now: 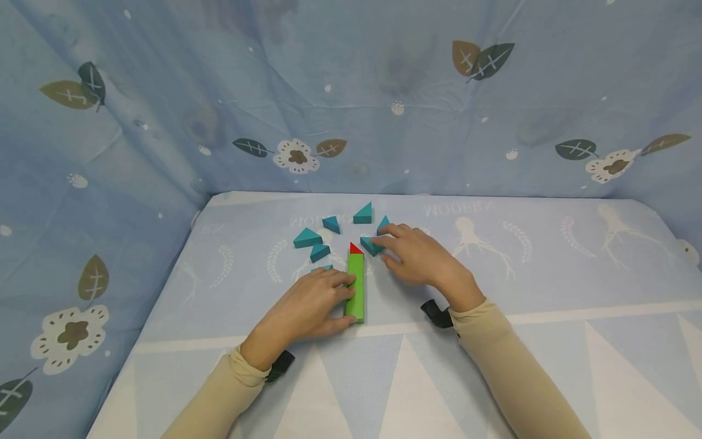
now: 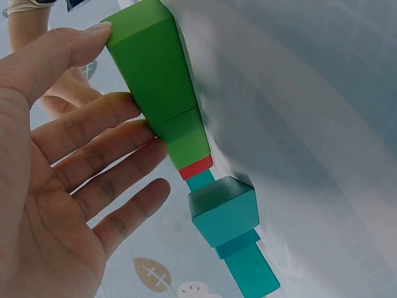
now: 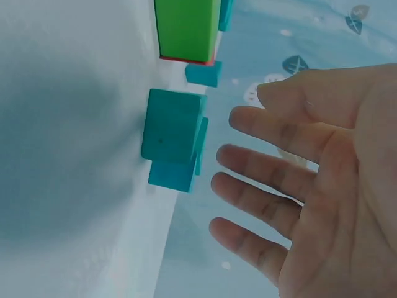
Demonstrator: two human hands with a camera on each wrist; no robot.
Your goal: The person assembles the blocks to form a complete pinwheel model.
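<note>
Two green blocks (image 1: 356, 286) lie end to end on the table, a seam between them showing in the left wrist view. At their far end sits a red triangular block (image 1: 355, 248). My left hand (image 1: 309, 303) rests along the left side of the green blocks, thumb and fingertips touching them, fingers nearly straight. My right hand (image 1: 418, 253) hovers with relaxed, spread fingers over a teal triangular block (image 1: 369, 245), right of the red one. In the right wrist view nothing lies between its fingers, and a gap separates them from the teal block (image 3: 173, 124).
More teal triangular blocks lie around, including one at the back (image 1: 363, 214) and one on the left (image 1: 307, 238). Another teal block (image 1: 322, 268) is partly hidden by my left hand. A blue patterned curtain (image 1: 384, 140) stands behind the table.
</note>
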